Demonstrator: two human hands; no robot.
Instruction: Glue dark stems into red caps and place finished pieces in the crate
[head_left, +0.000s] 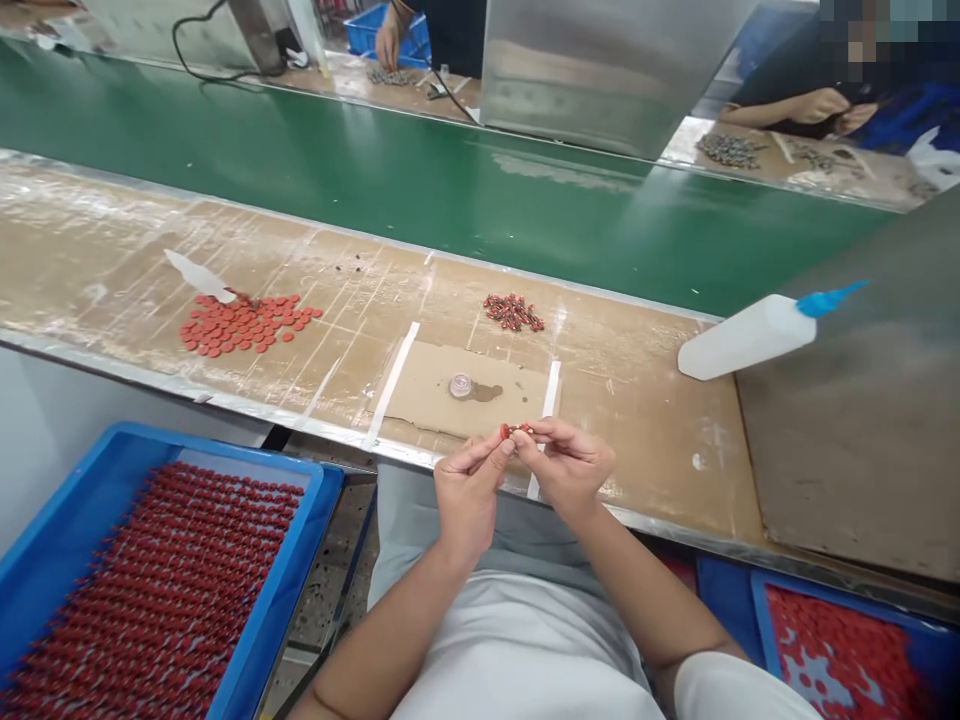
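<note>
Red piece (516,431), hard to make out, pinched between closed fingers (541,432) of left hand (469,495) and right hand (568,468), just above cardboard sheet (457,390).

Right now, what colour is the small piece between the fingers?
The piece is red, best seen in the head view.
</note>
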